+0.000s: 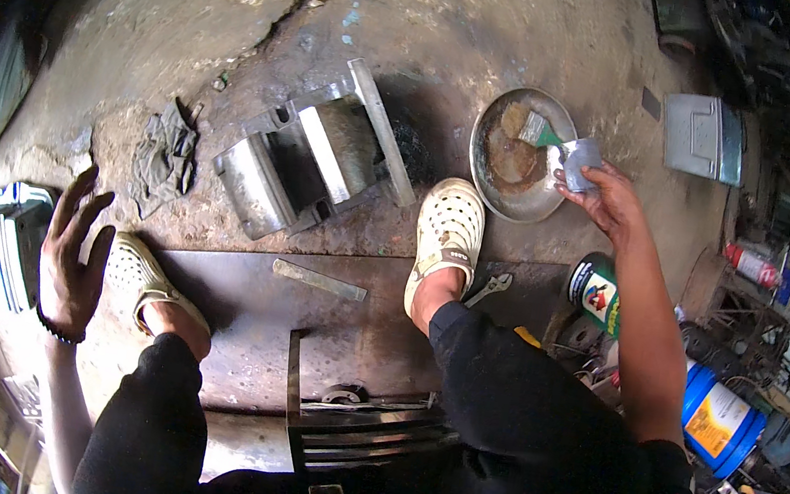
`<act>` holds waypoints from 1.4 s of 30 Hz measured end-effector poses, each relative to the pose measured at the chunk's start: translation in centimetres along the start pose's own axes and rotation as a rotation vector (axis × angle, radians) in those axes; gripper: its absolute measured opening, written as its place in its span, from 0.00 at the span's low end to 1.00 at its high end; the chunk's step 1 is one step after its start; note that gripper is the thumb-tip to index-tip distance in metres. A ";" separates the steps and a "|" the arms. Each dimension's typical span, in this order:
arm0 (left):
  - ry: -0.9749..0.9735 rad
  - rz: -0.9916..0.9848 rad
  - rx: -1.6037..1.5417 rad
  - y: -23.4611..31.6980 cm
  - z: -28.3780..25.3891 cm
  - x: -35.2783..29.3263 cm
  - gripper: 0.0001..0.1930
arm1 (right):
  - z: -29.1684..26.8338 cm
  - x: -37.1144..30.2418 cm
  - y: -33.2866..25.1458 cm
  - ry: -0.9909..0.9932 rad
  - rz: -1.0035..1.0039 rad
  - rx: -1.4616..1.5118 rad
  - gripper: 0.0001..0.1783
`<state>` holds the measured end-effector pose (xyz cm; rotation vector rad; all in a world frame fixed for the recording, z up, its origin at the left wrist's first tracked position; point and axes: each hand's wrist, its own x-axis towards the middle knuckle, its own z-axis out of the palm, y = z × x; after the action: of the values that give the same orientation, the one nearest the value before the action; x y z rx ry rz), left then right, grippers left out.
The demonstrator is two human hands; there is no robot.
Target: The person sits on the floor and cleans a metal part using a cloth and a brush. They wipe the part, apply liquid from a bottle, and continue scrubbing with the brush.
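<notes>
My right hand (609,200) has its fingers curled around a small grey cylindrical piece (585,163) beside a round grey metal pan (510,204); my left hand (73,265) is empty, fingers parted.

Cracked, stained brownish floor (174,19)

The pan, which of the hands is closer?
Right. The right hand is by the pan's right rim; the left hand is far off to the left.
</notes>
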<state>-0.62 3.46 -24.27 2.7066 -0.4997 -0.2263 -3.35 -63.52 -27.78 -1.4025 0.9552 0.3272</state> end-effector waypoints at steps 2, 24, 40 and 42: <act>0.024 -0.022 -0.015 -0.6 -0.4 -0.6 0.17 | 1.5 -1.7 -2.7 -0.063 0.004 -0.022 0.25; 0.084 -0.158 -0.108 -6.9 1.7 -9.0 0.20 | 30.4 -9.6 25.3 0.109 -0.838 -1.053 0.31; -0.005 -0.132 -0.100 -5.2 3.0 -7.5 0.17 | 29.8 -7.6 25.1 0.068 -0.586 -1.405 0.42; -0.037 -0.158 -0.079 -4.8 3.1 -7.5 0.17 | 29.8 -7.2 25.0 0.009 -0.634 -1.421 0.41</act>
<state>-6.72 9.40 -28.30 2.6698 -0.2807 -0.3324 -14.43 -28.74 -42.99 -2.8763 0.0977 0.5407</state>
